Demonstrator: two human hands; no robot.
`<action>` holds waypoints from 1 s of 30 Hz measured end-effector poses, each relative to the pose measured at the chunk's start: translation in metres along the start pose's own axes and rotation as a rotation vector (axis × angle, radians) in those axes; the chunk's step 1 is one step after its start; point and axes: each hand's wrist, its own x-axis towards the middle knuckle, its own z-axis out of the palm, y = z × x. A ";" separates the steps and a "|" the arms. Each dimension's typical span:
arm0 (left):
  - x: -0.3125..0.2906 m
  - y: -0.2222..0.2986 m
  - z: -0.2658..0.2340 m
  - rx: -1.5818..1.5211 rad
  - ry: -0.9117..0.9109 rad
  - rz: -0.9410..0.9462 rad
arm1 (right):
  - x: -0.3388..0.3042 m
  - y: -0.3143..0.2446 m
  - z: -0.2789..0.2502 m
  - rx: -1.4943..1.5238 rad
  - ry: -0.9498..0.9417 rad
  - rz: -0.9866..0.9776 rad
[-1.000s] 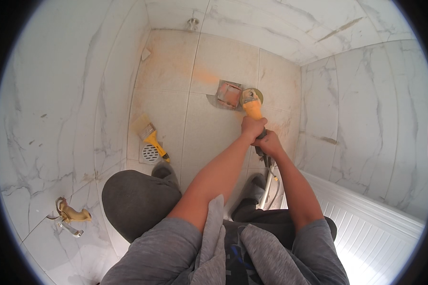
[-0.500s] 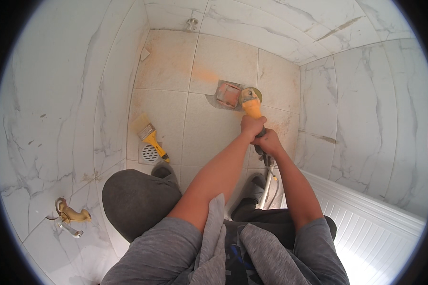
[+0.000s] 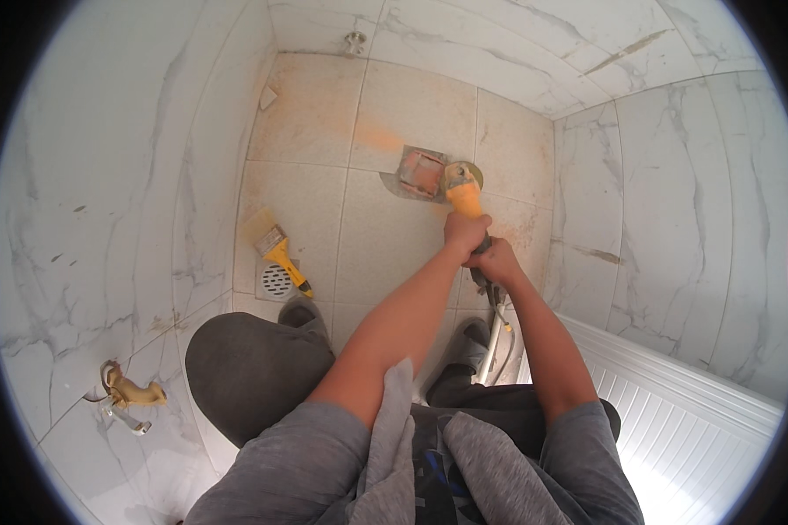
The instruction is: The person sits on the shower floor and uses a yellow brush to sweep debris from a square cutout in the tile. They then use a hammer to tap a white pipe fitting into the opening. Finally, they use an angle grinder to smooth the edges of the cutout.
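Both of my hands are wrapped round a yellow angle grinder held low over the tiled floor. My left hand grips its yellow body, nearer the head. Just behind it, my right hand closes on the dark rear part, where a cord trails back. The grinder's round disc shows beside its head; whether it touches the floor I cannot tell. Immediately left of it is a square cut-out in the floor, reddish inside, with a grey patch at its edge.
A yellow-handled paintbrush lies by a round floor drain on the left. A tile chip rests near the left wall. A brass tap fitting juts from that wall. White ribbed panelling stands at right. Orange dust marks the floor tiles.
Almost nothing differs. The whole view has shifted very slightly; both hands keep the same hold on the angle grinder beside the cut-out.
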 end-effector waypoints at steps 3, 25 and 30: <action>-0.003 -0.008 0.003 0.024 0.048 -0.035 | -0.005 0.001 0.000 0.005 -0.015 -0.002; -0.004 -0.016 0.007 0.008 0.075 -0.015 | -0.009 0.006 0.002 0.009 -0.019 0.004; -0.001 -0.024 0.009 0.018 0.106 -0.015 | -0.011 0.008 0.004 0.040 -0.012 -0.021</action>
